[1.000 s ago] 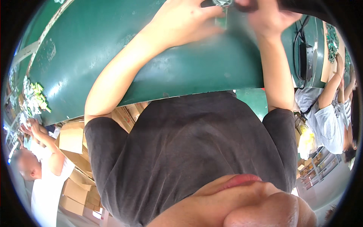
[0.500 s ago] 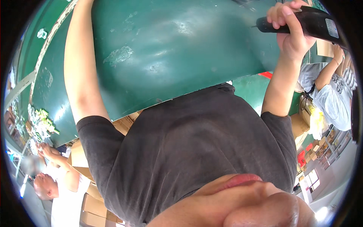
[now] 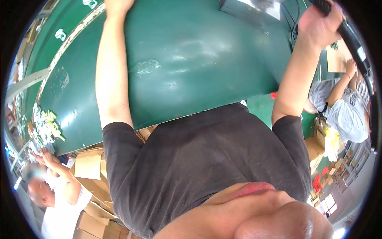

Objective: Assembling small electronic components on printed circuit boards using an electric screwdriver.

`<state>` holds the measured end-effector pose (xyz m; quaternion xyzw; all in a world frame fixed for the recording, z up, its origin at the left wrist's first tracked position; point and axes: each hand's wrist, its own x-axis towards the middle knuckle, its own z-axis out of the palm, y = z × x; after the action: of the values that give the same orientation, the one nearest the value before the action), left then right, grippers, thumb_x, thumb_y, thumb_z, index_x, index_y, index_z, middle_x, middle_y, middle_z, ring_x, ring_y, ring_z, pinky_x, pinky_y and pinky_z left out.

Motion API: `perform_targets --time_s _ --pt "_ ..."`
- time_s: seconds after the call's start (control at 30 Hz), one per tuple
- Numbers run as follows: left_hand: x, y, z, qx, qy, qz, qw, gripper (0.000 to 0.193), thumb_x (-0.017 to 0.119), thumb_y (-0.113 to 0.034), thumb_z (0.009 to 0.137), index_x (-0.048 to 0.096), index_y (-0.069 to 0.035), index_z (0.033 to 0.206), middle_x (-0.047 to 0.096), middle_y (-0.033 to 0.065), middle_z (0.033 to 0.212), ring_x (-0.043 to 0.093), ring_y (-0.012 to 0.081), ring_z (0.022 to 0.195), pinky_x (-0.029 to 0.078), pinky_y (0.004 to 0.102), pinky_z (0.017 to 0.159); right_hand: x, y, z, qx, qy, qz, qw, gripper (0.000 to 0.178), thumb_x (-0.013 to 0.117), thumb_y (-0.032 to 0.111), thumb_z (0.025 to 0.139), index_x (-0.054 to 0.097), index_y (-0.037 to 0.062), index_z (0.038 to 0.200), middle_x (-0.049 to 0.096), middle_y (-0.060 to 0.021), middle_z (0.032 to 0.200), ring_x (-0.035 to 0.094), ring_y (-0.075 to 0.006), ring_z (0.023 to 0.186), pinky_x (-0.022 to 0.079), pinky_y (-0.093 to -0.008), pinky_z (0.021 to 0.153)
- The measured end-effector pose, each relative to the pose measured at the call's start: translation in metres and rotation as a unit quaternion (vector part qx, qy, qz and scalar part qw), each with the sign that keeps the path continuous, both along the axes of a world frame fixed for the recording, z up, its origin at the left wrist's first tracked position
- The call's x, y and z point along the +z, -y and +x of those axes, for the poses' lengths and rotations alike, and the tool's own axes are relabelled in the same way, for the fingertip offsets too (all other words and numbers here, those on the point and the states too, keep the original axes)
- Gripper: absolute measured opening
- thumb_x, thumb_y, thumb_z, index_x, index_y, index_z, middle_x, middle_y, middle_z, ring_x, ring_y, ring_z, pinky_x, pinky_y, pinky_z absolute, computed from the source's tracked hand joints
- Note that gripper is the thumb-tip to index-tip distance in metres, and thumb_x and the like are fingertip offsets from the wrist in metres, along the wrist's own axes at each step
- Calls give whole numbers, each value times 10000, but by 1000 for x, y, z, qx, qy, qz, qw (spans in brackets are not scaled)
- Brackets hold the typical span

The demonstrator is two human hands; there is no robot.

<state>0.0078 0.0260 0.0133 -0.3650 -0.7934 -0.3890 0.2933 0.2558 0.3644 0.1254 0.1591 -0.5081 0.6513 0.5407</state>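
My right hand (image 3: 321,26) is raised at the upper right, its fingers wrapped round a black electric screwdriver (image 3: 352,44). The tool's body slants down to the right, and a cord runs on from its lower end. Its tip lies beyond the top of the picture. At the upper edge, my left hand (image 3: 119,4) is over the green tabletop (image 3: 199,71); the picture cuts off its fingers. Between the hands, close to the right one, a dark flat piece with a shiny, reflective top (image 3: 254,11) lies on the table, partly cut off.
Black cables (image 3: 295,30) run beside the right wrist. A green channel with a worn rim (image 3: 59,49) holds small white pieces (image 3: 60,35). Co-workers sit at the left (image 3: 59,207) and right (image 3: 344,115). Green-and-white parts (image 3: 47,125) are heaped at left; cardboard boxes (image 3: 89,169) stand below.
My right hand has tilted the screwdriver from nearly level to steeply slanted, its tip going out of view. My left arm has shifted right in the picture. The dark shiny piece shows more.
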Motion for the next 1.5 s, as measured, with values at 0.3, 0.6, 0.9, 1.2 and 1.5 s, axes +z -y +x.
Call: perform_targets --time_s 0.3,0.6,0.9,1.2,1.5 --pt "-6 11 -12 -2 104 125 987 290 452 129 779 690 15 898 666 129 843 659 226 804 520 317 775 4 18 17 193 103 65 974 148 550 126 948 605 38 842 564 -82 679 577 -252 604 542 -514 708" --pt "-3 9 -4 -29 149 91 984 287 440 100 785 700 35 888 678 131 787 651 223 712 528 327 706 -44 95 18 198 327 143 913 376 655 -34 927 498 -67 1267 595 -82 724 569 -180 603 517 -373 599" --pt "5 7 2 12 258 109 960 285 449 25 799 719 38 889 674 136 720 665 231 678 536 340 678 -84 92 6 184 171 162 954 663 645 -65 901 345 -57 1492 614 -121 875 619 -206 756 556 -377 690" --pt "7 5 4 12 94 32 995 197 539 66 772 708 11 859 693 153 824 695 296 811 545 352 759 -86 99 16 199 189 109 955 704 626 -135 880 321 -34 1506 642 -164 950 631 -183 765 531 -303 614" --pt "49 -75 -1 -56 77 -85 992 216 595 -69 836 714 -42 1015 682 171 987 667 369 895 543 436 810 -84 107 11 157 196 149 956 759 638 -131 858 314 6 1531 645 -141 959 612 -151 675 515 -280 582"
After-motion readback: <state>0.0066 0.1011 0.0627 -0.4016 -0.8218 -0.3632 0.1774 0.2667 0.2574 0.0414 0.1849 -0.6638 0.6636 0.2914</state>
